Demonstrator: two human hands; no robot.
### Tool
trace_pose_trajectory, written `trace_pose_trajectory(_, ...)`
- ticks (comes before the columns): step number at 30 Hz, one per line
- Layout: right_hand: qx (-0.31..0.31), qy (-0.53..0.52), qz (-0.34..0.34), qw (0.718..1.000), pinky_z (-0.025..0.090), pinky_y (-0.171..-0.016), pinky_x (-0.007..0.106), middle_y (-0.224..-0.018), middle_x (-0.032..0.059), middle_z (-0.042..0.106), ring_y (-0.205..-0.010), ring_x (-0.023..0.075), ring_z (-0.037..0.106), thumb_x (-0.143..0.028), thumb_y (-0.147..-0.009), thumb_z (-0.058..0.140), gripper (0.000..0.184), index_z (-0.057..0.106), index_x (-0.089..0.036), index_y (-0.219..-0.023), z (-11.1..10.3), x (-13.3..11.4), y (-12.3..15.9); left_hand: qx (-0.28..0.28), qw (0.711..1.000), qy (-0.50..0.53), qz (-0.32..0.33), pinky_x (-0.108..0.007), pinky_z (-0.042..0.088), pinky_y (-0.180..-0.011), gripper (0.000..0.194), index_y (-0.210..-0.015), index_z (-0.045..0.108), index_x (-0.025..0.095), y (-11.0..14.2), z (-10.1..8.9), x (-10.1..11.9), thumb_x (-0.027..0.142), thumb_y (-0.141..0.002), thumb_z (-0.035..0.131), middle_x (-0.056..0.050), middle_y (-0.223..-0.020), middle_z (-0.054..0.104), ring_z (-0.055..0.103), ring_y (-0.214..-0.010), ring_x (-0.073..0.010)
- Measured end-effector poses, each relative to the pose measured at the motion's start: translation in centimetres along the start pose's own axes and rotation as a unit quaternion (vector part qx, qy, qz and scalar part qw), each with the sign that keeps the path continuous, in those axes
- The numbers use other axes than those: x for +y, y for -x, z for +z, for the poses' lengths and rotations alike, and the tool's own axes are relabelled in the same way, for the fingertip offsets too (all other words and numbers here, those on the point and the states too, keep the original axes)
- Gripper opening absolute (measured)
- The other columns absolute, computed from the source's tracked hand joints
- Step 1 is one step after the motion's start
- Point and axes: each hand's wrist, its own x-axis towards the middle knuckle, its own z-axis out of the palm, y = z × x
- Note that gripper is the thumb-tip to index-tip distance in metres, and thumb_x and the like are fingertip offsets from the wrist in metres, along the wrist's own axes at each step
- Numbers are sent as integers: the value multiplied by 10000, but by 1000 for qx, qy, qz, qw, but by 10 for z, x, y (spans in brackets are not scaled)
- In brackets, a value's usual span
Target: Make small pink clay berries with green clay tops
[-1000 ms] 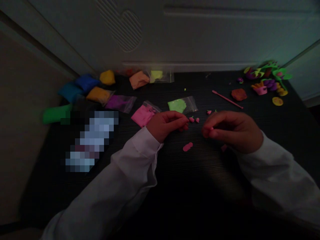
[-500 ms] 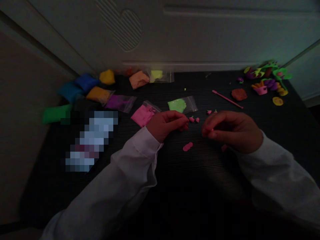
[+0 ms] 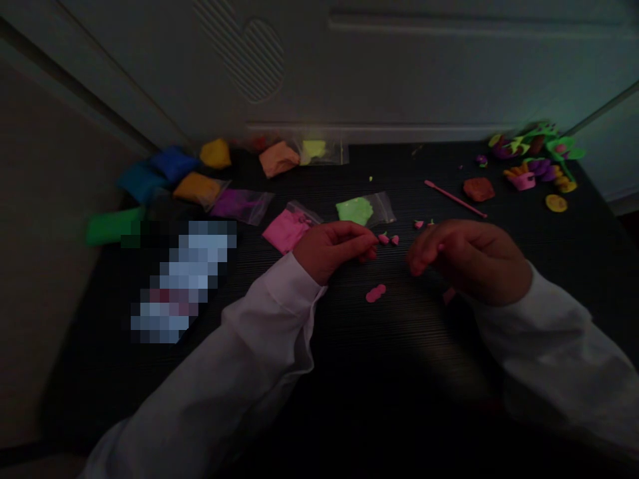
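Observation:
My right hand [image 3: 472,259] is raised over the dark table with a tiny pink clay ball [image 3: 441,247] between thumb and fingers. My left hand [image 3: 334,249] rests closed at the middle, fingertips pinched together; whatever they may hold is hidden. Just right of its fingertips lie small pink clay pieces with green tops [image 3: 383,238], and a similar piece [image 3: 419,225] lies beyond my right hand. Between the hands, nearer me, are flattened pink clay discs [image 3: 376,293] joined in a row. A pink clay scrap [image 3: 449,295] shows partly under my right wrist.
Bags of pink clay [image 3: 287,227] and light green clay [image 3: 355,211] lie behind my left hand. More coloured clay packs and a blurred-out screen [image 3: 184,283] are at left. A pink tool [image 3: 455,199], reddish-brown clay [image 3: 478,189] and finished clay models [image 3: 522,177] sit at right.
The fingers of my right hand have shifted, and the pink ball has moved up and right with the thumb. My left hand stays in place.

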Motion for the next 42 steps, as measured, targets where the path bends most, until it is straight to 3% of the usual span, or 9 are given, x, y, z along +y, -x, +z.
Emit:
trace_pose_trajectory(3, -19, 8, 13, 1000, 452, -628, 274, -653, -14, 599, -654, 112, 567, -312, -803, 446, 196, 604, -226, -723, -1, -3, 1, 4, 1000, -6, -4, -209, 401, -574, 146, -723, 597, 138, 0, 0, 1, 273, -667, 591, 20, -605, 595, 516, -559, -58)
trace_pose_trajectory(9, -68, 119, 102, 985, 462, -653, 237, -749, -5, 640, -722, 109, 586, -261, -713, 578, 140, 627, -224, -839, -10, -9, -1, 2, 1000, -1, 2, -206, 394, -564, 149, -726, 595, 138, -2, -1, -1, 274, -665, 592, 21, -605, 596, 520, -558, -57)
trace_pose_trajectory(13, -58, 162, 139, 975, 470, -688, 252, -773, 5, 647, -757, 115, 596, -273, -723, 564, 192, 614, -195, -891, -15, -5, 5, 0, 1000, 2, 5, -208, 391, -571, 161, -741, 595, 139, -3, -3, -2, 282, -666, 594, 21, -618, 596, 524, -568, -58)
trace_pose_trajectory(18, -20, 202, 167, 965, 475, -556, 232, -789, 17, 649, -710, 120, 605, -294, -746, 528, 208, 569, -189, -921, -13, 0, 24, -3, 1000, 5, 12, -222, 396, -587, 176, -744, 590, 132, -4, -1, -2, 287, -659, 596, 16, -633, 589, 520, -579, -62)
trace_pose_trajectory(24, -43, 395, 101, 912, 465, -597, 267, -805, 30, 639, -697, 132, 588, -308, -760, 497, 181, 583, -196, -873, -9, 0, 36, -2, 1000, -4, 20, -228, 396, -595, 190, -739, 593, 130, -4, -1, -1, 301, -657, 593, 10, -639, 587, 515, -584, -65)
trace_pose_trajectory(27, -32, 441, 81, 893, 454, -604, 261, -734, 23, 618, -664, 125, 570, -341, -741, 520, 173, 580, -186, -792, -4, -1, 33, -7, 1000, 4, 23, -223, 392, -592, 181, -737, 595, 135, -4, -1, -3, 301, -663, 591, 13, -634, 585, 520, -591, -65)
trace_pose_trajectory(35, -30, 492, 24, 870, 445, -627, 277, -716, 36, 597, -666, 131, 550, -331, -751, 511, 163, 569, -180, -767, 0, 7, 26, -22, 999, 15, 30, -223, 384, -597, 172, -735, 591, 138, -5, -3, -4, 298, -673, 589, 16, -638, 586, 521, -594, -64)
trace_pose_trajectory(42, -65, 480, -3, 875, 456, -699, 309, -793, 56, 608, -752, 151, 556, -282, -761, 503, 141, 583, -181, -818, -6, 19, 29, -24, 999, 21, 31, -220, 384, -594, 173, -733, 594, 133, -5, -2, -4, 296, -676, 588, 14, -641, 586, 520, -599, -64)
